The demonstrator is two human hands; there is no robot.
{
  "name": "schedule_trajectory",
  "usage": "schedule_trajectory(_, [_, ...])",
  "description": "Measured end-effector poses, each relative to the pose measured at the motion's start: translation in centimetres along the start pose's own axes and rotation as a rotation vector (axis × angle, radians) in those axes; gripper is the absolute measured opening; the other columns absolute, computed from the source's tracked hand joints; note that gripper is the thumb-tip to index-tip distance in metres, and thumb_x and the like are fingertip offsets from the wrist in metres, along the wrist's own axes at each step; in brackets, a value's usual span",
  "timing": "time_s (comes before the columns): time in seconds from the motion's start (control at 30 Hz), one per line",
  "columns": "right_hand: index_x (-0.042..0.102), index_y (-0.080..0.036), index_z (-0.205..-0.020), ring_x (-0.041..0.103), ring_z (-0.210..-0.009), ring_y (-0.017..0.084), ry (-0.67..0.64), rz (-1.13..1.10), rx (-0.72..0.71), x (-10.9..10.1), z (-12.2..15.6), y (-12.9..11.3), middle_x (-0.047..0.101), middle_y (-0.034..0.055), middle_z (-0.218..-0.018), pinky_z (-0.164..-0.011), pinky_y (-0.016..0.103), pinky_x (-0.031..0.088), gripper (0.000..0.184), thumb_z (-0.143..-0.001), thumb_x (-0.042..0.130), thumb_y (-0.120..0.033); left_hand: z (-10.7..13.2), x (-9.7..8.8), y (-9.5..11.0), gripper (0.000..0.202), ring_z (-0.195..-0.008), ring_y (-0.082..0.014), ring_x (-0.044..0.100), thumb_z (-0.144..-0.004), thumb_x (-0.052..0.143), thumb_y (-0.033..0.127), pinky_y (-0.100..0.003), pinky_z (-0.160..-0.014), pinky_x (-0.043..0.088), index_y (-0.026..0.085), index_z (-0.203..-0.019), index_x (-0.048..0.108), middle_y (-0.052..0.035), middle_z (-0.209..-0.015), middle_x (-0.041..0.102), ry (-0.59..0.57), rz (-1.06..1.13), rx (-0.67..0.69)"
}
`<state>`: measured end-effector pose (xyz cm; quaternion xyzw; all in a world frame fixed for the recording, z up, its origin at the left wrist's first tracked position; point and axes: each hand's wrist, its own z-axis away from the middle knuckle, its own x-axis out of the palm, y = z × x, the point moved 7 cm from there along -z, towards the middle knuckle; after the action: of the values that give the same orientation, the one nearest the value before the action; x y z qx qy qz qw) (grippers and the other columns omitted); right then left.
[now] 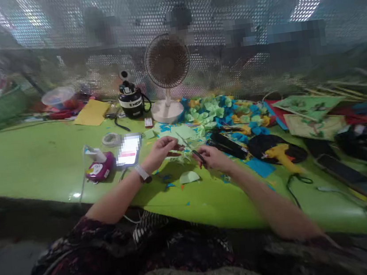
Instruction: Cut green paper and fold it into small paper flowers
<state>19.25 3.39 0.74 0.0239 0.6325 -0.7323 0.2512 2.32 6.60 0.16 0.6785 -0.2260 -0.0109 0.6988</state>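
My left hand (161, 151), with a watch on the wrist, pinches a piece of light green paper (183, 134) over the green table (39, 159). My right hand (213, 157) is closed on a pair of scissors (192, 149) whose blades point up and left into that paper. A small cut green paper scrap (189, 177) lies on the table just below both hands. Blue and green snippets are scattered around it.
A lit phone (129, 151) and a pink tape dispenser (99, 168) lie left of my hands. Behind stand a small fan (168, 74) and a black jug (131, 101). A heap of green, blue and yellow paper shapes (223, 110) and a glue gun (281, 152) sit right.
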Motion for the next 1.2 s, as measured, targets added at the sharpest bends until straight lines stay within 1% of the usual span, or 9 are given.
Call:
schedule_trajectory(0.3, [0.049,-0.021,-0.070,0.045,-0.042,0.007,0.001,-0.013,0.006,0.0,0.1,0.3,0.059,-0.0031,-0.053,-0.042,0.022,0.035,0.060,-0.058,0.074,-0.073,-0.2,-0.2,-0.2,0.036,-0.077,-0.0176,0.072,-0.077,0.079,0.041,-0.031,-0.069,0.060,0.013,-0.086,0.058,-0.0054,-0.080,0.070,0.015,0.003,-0.003])
schedule_trajectory(0.57, [0.050,-0.020,-0.071,0.045,-0.042,0.007,0.000,-0.022,0.004,0.1,0.4,0.0,0.059,-0.0029,-0.053,-0.042,0.021,0.035,0.055,-0.063,0.076,-0.068,-0.2,-0.3,-0.2,0.037,-0.076,-0.0174,0.071,-0.075,0.081,0.040,-0.031,-0.067,0.061,0.013,-0.086,0.059,-0.0043,-0.079,0.069,0.024,0.016,-0.004])
schedule_trajectory(0.8, [0.050,-0.020,-0.070,0.045,-0.041,0.007,-0.004,-0.019,0.008,0.1,0.4,-0.1,0.059,-0.0031,-0.052,-0.040,0.020,0.034,0.055,-0.063,0.076,-0.068,-0.4,-0.5,-0.3,0.033,-0.076,-0.0175,0.071,-0.078,0.079,0.038,-0.031,-0.068,0.060,0.013,-0.087,0.059,-0.0036,-0.078,0.068,0.027,-0.003,-0.008])
schedule_trajectory(0.93, [0.049,-0.020,-0.070,0.044,-0.040,0.007,-0.011,-0.017,-0.005,0.1,0.4,0.0,0.060,-0.0029,-0.052,-0.039,0.021,0.034,0.055,-0.063,0.075,-0.069,-0.4,-0.5,-0.3,0.034,-0.074,-0.0172,0.071,-0.077,0.080,0.039,-0.029,-0.065,0.060,0.013,-0.086,0.059,-0.0032,-0.076,0.068,0.029,0.006,-0.012])
schedule_trajectory(1.1, [0.050,-0.021,-0.071,0.043,-0.038,0.008,0.049,-0.029,-0.034,-0.6,-0.2,0.8,0.059,-0.0027,-0.051,-0.038,0.022,0.033,0.056,-0.061,0.076,-0.069,-0.2,-0.5,-0.2,0.035,-0.074,-0.0171,0.072,-0.077,0.080,0.040,-0.029,-0.065,0.060,0.014,-0.087,0.059,-0.0045,-0.078,0.071,0.047,0.001,-0.030])
schedule_trajectory(1.2, [0.051,-0.021,-0.074,0.044,-0.039,0.009,0.109,-0.022,-0.057,-1.3,-0.7,1.4,0.061,-0.0019,-0.055,-0.040,0.024,0.035,0.054,-0.062,0.073,-0.070,-0.1,-0.4,-0.1,0.033,-0.073,-0.0168,0.072,-0.079,0.079,0.038,-0.025,-0.061,0.057,0.015,-0.088,0.058,-0.0058,-0.080,0.073,0.047,0.016,-0.053])
